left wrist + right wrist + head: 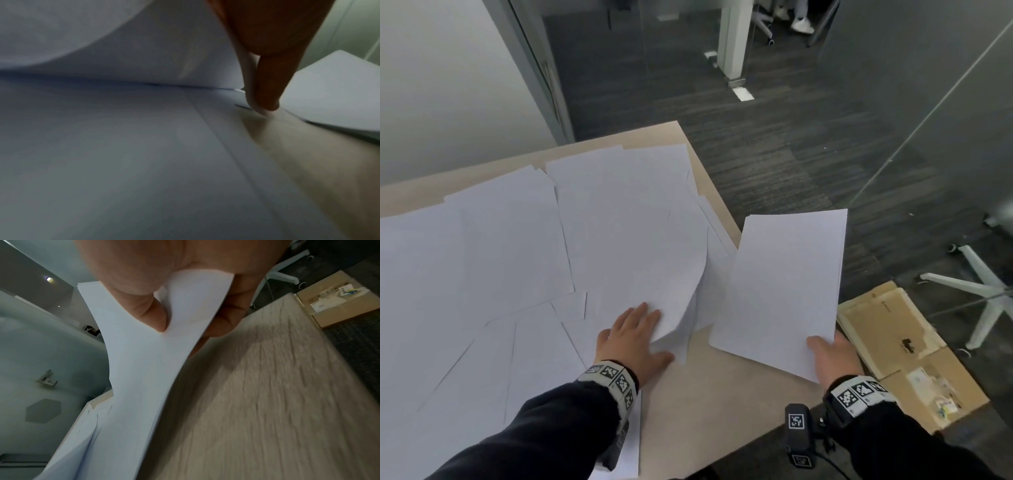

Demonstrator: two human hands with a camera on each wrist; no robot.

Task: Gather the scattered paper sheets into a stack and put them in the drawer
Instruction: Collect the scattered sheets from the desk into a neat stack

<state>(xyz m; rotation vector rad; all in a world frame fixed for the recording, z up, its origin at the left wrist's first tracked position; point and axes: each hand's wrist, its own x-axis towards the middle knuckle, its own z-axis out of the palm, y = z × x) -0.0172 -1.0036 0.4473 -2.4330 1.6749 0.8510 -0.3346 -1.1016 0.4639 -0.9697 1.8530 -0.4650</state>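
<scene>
**Paper gathering, mid-stack**

Right hand [832, 359] grip pinched a thin flat stack [780, 291], thumb on top, above the wood-grain desk [705, 404] edge. Left hand [633, 339] grip lifted a curled sheet [654, 274], fingers underneath. Smooth white loose sheets [500, 240] overlapped beyond.

My left hand [633, 342] lies low and reaches forward, fingers [640, 313] tucked under lifted sheets [667, 284], thumb [265, 91] tip pressing down beside them. My right hand [832, 359] is raised off to the right, thumb [152, 311] on top and fingers beneath, pinching the near corner of a stack [784, 281]. Both forearms wear dark sleeves and marker bands at the wrists.
</scene>
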